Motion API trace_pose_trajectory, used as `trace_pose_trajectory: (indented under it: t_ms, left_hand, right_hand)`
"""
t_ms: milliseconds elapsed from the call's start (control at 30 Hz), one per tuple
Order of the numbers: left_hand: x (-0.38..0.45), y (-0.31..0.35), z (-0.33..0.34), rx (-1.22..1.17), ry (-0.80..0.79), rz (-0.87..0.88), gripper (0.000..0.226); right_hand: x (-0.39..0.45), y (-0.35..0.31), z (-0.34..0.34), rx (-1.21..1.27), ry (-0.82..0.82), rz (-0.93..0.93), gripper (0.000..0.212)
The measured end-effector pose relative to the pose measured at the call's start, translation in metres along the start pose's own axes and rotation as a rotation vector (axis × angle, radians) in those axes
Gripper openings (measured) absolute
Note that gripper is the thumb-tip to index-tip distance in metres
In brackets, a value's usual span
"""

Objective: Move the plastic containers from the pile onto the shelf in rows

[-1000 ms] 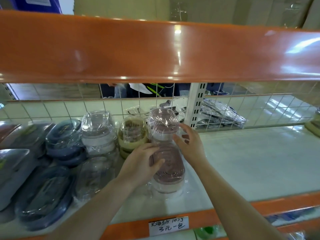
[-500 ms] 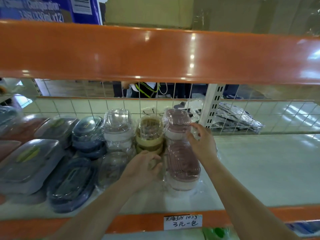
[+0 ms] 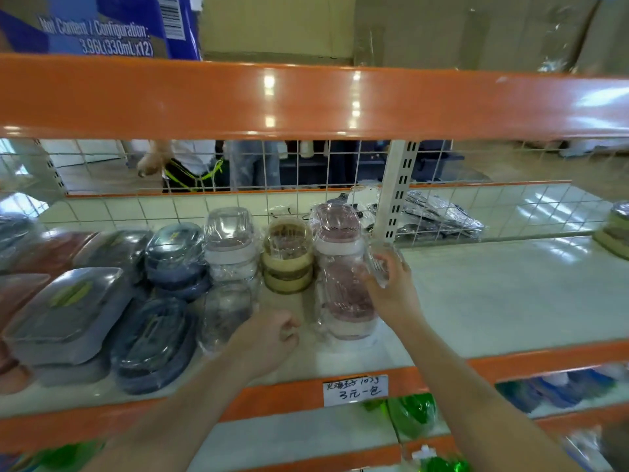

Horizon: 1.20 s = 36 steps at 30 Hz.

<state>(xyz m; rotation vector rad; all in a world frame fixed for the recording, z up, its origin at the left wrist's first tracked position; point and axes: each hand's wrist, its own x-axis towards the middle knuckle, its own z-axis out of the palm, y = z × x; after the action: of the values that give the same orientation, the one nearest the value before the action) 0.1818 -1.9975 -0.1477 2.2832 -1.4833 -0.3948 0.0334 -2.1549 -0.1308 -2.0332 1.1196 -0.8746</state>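
Wrapped plastic containers stand in rows on the left part of the white shelf (image 3: 493, 294). The rightmost row holds two pink containers, one in front (image 3: 345, 301) and one behind (image 3: 335, 229). My right hand (image 3: 391, 291) is at the front one's right side, its fingers pinching the clear wrap. My left hand (image 3: 269, 338) rests low on the shelf between the pink row and a clear container (image 3: 226, 311), fingers loosely curled and holding nothing. Beige containers (image 3: 287, 257) and a white-lidded one (image 3: 229, 240) stand further back.
Blue round containers (image 3: 175, 253), a blue oval one (image 3: 153, 342) and grey rectangular boxes (image 3: 68, 311) fill the left. An orange beam (image 3: 306, 100) hangs low overhead. A wire mesh (image 3: 306, 172) and a white post (image 3: 394, 192) close the back. A stacked container (image 3: 616, 229) sits far right.
My left hand has let go of the front pink container and drawn back toward the shelf's front edge. My right hand has stayed at that container's right side. The camera tilted upward.
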Motion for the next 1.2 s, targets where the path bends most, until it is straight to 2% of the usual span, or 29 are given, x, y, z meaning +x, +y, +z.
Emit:
trace_pose_trajectory:
  t_ms: [100, 200, 433, 700, 967, 1067, 1200]
  left_hand:
    - [-0.006, 0.006, 0.002, 0.07, -0.043, -0.001, 0.033]
    - [-0.009, 0.015, 0.002, 0.109, -0.009, 0.024, 0.031]
    - [-0.018, 0.043, 0.019, 0.056, -0.004, 0.12, 0.027]
    - [-0.017, 0.078, 0.051, 0.003, -0.062, 0.059, 0.026]
    - [0.01, 0.173, 0.097, -0.041, -0.091, 0.042, 0.026]
    - [0.024, 0.217, 0.119, -0.057, -0.091, 0.032, 0.03]
    - [0.044, 0.284, 0.157, -0.003, -0.129, 0.101, 0.039]
  right_hand:
    - [-0.024, 0.002, -0.01, -0.023, -0.004, 0.026, 0.042]
    - [-0.044, 0.01, -0.023, -0.065, -0.003, 0.069, 0.044]
    - [-0.086, 0.037, -0.046, -0.145, -0.012, 0.192, 0.043]
    - [-0.092, 0.076, -0.086, -0.153, -0.016, 0.235, 0.039]
    - [-0.07, 0.147, -0.176, -0.18, -0.037, 0.248, 0.035]
    - [-0.058, 0.174, -0.22, -0.248, -0.083, 0.273, 0.037]
    - [-0.051, 0.221, -0.283, -0.384, -0.153, 0.312, 0.045]
